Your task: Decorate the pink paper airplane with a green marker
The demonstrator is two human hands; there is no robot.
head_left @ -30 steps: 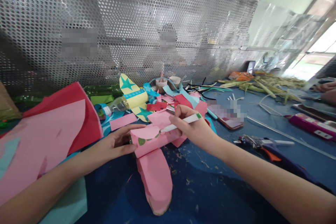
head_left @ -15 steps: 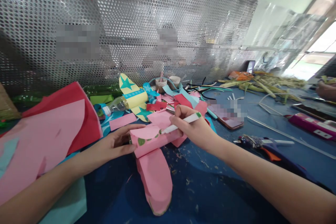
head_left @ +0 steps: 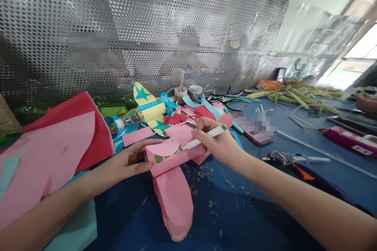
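A pink paper plane model (head_left: 176, 200), a roll-shaped body with a rounded wing toward me, rests on the blue table. My left hand (head_left: 134, 160) grips the left end of its body, fingers behind and thumb in front. In my right hand (head_left: 216, 137) is a white marker (head_left: 203, 138) with a green end, pinched between thumb and fingers. Its tip touches the body, beside green patches (head_left: 159, 159) on the pink paper. Just beyond stands a yellow plane model (head_left: 153, 110) made from a clear bottle, with teal stars on its wings.
Pink sheets (head_left: 59, 145) and red paper (head_left: 97, 125) lie at left. Paper scraps (head_left: 203, 111) pile up behind the model. On the right are a phone (head_left: 256, 133), a blue glue gun (head_left: 303, 164) and a purple case (head_left: 350, 141). A perforated metal screen (head_left: 147, 27) rises behind.
Almost nothing differs. The marker and right hand have shifted very slightly at the same spot on the pink model; my left hand stays in place.
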